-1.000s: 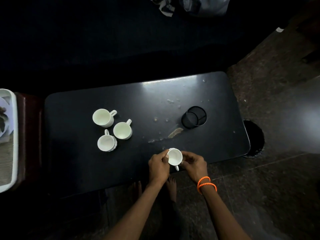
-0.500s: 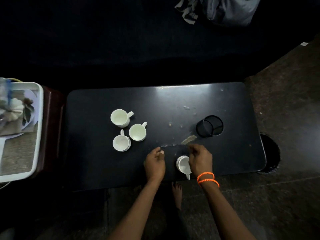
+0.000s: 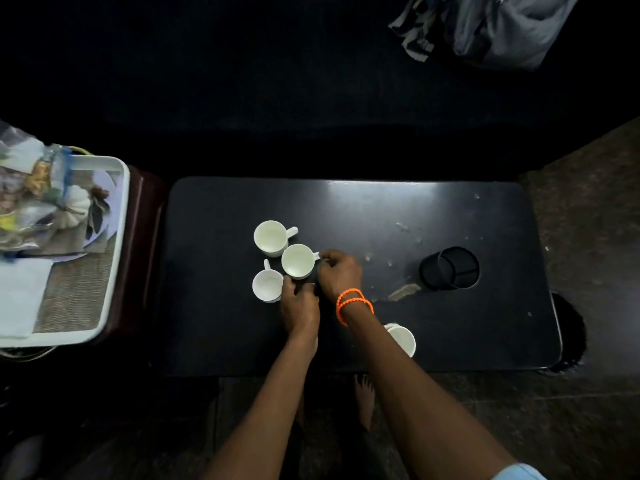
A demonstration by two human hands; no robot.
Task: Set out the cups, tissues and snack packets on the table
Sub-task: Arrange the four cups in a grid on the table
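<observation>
Both hands reach into the cluster of three white cups on the black table point(image 3: 450, 209).

The right hand point(image 3: 339, 273) has its fingers curled at the handle of the middle cup point(image 3: 298, 260), apparently pinching it, though the dim light hides the contact. The left hand point(image 3: 299, 303) sits just below that cup with fingers bent beside the near cup point(image 3: 267, 285); I cannot tell whether it grips anything. The far cup point(image 3: 271, 237) stands just beyond the right hand's fingertips, touching or almost touching the middle one. A fourth cup point(image 3: 401, 337) stands under the right forearm near the table's front edge, so dragging that arm back could knock it off. Lifting the middle cup carelessly could clip its neighbours. The snack packets point(image 3: 31, 188) wait in the white tray point(image 3: 117, 244), well left of the left hand.
</observation>
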